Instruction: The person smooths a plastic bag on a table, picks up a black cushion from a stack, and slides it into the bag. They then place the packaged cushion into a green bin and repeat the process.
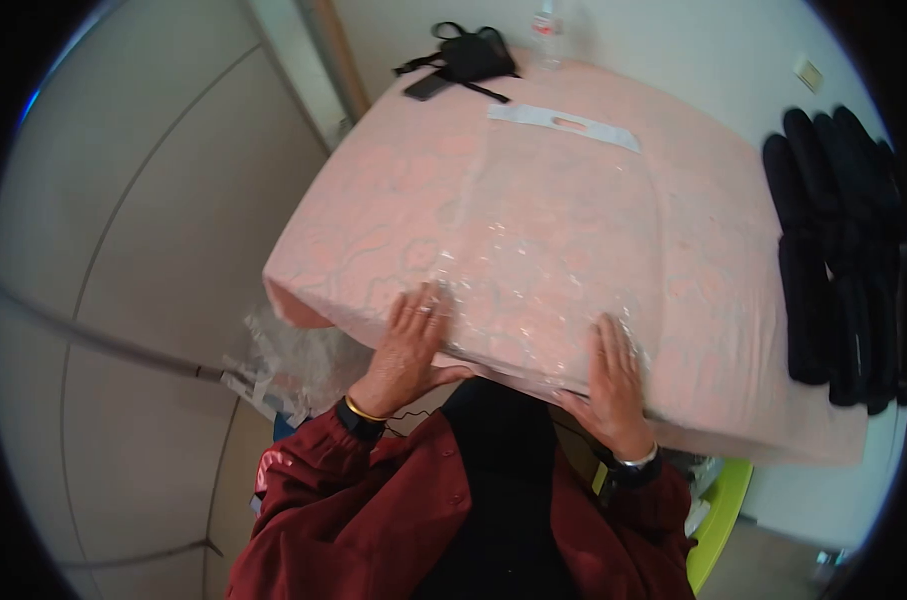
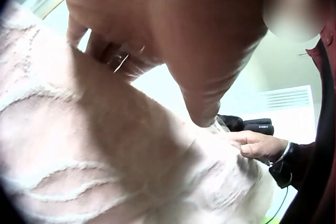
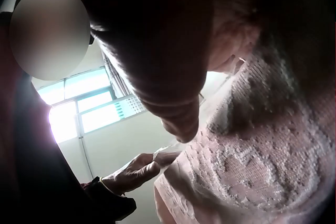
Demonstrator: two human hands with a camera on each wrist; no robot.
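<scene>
A clear plastic bag (image 1: 559, 215) with a white handle strip (image 1: 564, 127) lies flat on the pink patterned cloth (image 1: 364, 200) over the table. My left hand (image 1: 406, 345) rests with extended fingers on the bag's near left corner, its thumb at the table's front edge. On the near right corner rests my right hand (image 1: 614, 385), fingers straight and thumb pointing inward. In the left wrist view, the left hand (image 2: 168, 29) arches over the cloth (image 2: 42, 129); the right wrist view has the right hand (image 3: 163, 50) close above the cloth (image 3: 252, 166).
A black pouch with straps (image 1: 474, 55), a dark phone (image 1: 427, 86) and a plastic bottle (image 1: 547, 38) stand or lie at the back. Black padded rolls (image 1: 834, 260) are at the right. Crumpled clear plastic (image 1: 299, 360) hangs at the left, and a green bin rim (image 1: 722, 520) shows below right.
</scene>
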